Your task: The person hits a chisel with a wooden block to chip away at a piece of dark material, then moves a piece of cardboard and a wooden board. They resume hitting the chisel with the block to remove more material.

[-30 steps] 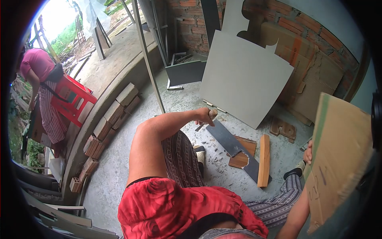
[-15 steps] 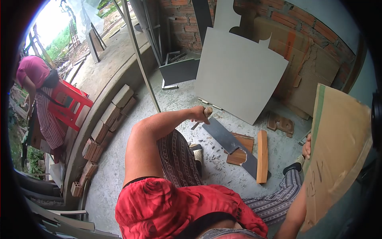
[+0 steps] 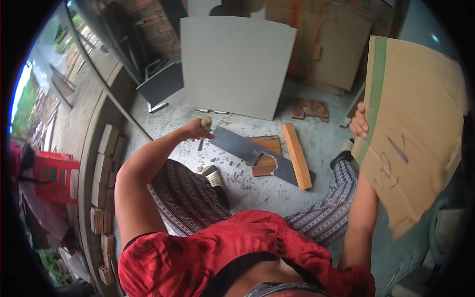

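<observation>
My left hand [image 3: 196,129] is closed around a chisel [image 3: 206,122], its wooden handle end showing above the fist and its narrow metal blade pointing down. Just right of that hand, a dark grey board [image 3: 232,143] lies slanting on the floor, a ragged notch broken into it. Under the notch is a brown wooden board [image 3: 265,143]. A light wooden bar [image 3: 297,157] lies across the grey board's far right end. At the right, my right hand [image 3: 359,122] grips the green-striped edge of a large cardboard piece [image 3: 420,114] with pen marks, holding it upright.
Chips are scattered on the concrete floor [image 3: 237,183] between my legs. A pale grey panel [image 3: 235,69] leans ahead, near a brown cut-out piece [image 3: 309,109]. Bricks [image 3: 101,173] line the left ledge, with a red plastic stool [image 3: 57,178] beyond. A thin pole [image 3: 106,89] slants there.
My view has turned, so the floor things sit further left and higher. The cardboard has risen and tilted, showing more of my right hand. The chisel stays in my left hand.
</observation>
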{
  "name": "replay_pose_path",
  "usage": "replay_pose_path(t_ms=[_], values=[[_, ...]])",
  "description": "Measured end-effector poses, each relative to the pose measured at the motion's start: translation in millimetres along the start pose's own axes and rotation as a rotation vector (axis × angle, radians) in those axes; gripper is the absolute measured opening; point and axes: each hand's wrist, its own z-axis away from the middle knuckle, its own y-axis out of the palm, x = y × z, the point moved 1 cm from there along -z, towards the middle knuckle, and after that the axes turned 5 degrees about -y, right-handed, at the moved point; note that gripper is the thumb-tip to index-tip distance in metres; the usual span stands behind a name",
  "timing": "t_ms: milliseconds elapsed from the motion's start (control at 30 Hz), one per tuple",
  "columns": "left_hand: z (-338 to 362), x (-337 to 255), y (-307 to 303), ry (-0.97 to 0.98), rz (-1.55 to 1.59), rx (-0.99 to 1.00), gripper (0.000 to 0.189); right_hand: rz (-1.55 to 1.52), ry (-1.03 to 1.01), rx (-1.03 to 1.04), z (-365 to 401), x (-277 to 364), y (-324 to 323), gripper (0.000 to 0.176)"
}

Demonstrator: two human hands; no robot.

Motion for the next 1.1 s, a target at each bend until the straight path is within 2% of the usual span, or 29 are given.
replay_pose_path(t_ms=[67, 100, 167, 233, 300, 333, 400, 433, 500, 533, 600, 633, 700, 767, 833, 867, 900, 967, 1033, 1100], values=[[3.5, -0.6, -0.5, 0.019, 0.044, 0.011, 0.036, 0.002, -0.158, -0.182, 16.1, -7.5, -3.3, 0.055], [6.2, -2.5, -0.9, 0.008, 0.054, 0.012, 0.035, 0.014, -0.171, -0.219, 31.4, -4.2, -15.9, 0.055], [11.1, -6.8, -0.5, -0.005, 0.042, 0.027, 0.034, 0.054, -0.037, -0.372, 58.8, -2.0, -46.3, 0.046], [14.6, -14.0, -1.9, -0.03, 0.039, 0.026, 0.034, 0.565, -0.14, -1.44, 68.0, -25.6, -75.5, 0.031], [17.7, -17.2, 0.0, 0.014, 0.115, -0.01, 0.032, 0.59, -0.081, -1.604, 96.3, -34.7, -98.3, 0.021], [13.9, -18.1, 0.0, 0.016, 0.109, 0.023, 0.037, 0.582, -0.07, -1.625, 114.4, -42.4, -110.7, 0.021], [21.8, -37.1, 3.4, 0.07, 0.157, 0.019, 0.038, 0.895, 0.083, -1.778, 151.6, -52.4, -134.6, 0.025], [26.1, -45.7, 4.7, 0.11, 0.197, 0.013, 0.038, 0.891, 0.086, -1.782, 172.7, -51.7, -146.2, 0.025], [36.1, -63.1, 8.1, 0.145, 0.265, 0.016, 0.038, 0.962, 0.37, -1.783, 203.0, -47.5, -163.5, 0.032], [39.1, -70.4, 10.9, 0.182, 0.337, 0.02, 0.038, 0.961, 0.367, -1.778, 201.7, -49.1, -161.1, 0.032], [33.7, -82.9, 19.3, 0.164, 0.329, 0.004, 0.038, 1.428, 0.49, -2.062, 209.1, -53.4, -146.9, 0.049], [29.1, -88.2, 25.7, 0.147, 0.317, -0.008, 0.038, 1.426, 0.494, -2.058, 199.4, -56.6, -125.7, 0.049], [17.8, -97.9, 44.8, 0.141, 0.321, -0.036, 0.035, 2.121, 0.957, -1.629, 139.9, -63.0, -59.8, 0.061], [0.1, -100.7, 70.9, 0.131, 0.486, -0.054, 0.031, 2.04, 0.785, -1.339, 129.6, -90.5, -65.9, 0.063], [-2.8, -112.0, 96.3, 0.103, 0.6, -0.067, 0.025, 1.675, 0.707, -1.074, 124.2, -132.1, -71.8, 0.064], [-3.9, -115.2, 108.7, 0.123, 0.675, -0.063, 0.024, 1.502, 0.811, -0.948, 116.8, -152.2, -66.6, 0.067], [-4.8, -117.7, 118.9, 0.136, 0.7, -0.079, 0.023, 1.54, 0.84, -0.927, 118.3, -179.9, -65.7, 0.074], [-8.4, -117.0, 131.3, 0.152, 0.732, -0.02, 0.023, 1.483, 1.001, -1.023, 124.7, -224.3, -56.0, 0.094], [-5.6, -118.9, 138.9, 0.154, 0.7, -0.046, 0.023, 1.402, 1.07, -1.109, 142.5, -257.4, -53.3, 0.109], [-4.9, -118.1, 145.4, 0.164, 0.664, -0.071, 0.023, 1.331, 1.12, -1.158, 153.9, -272.5, -55.0, 0.114]])
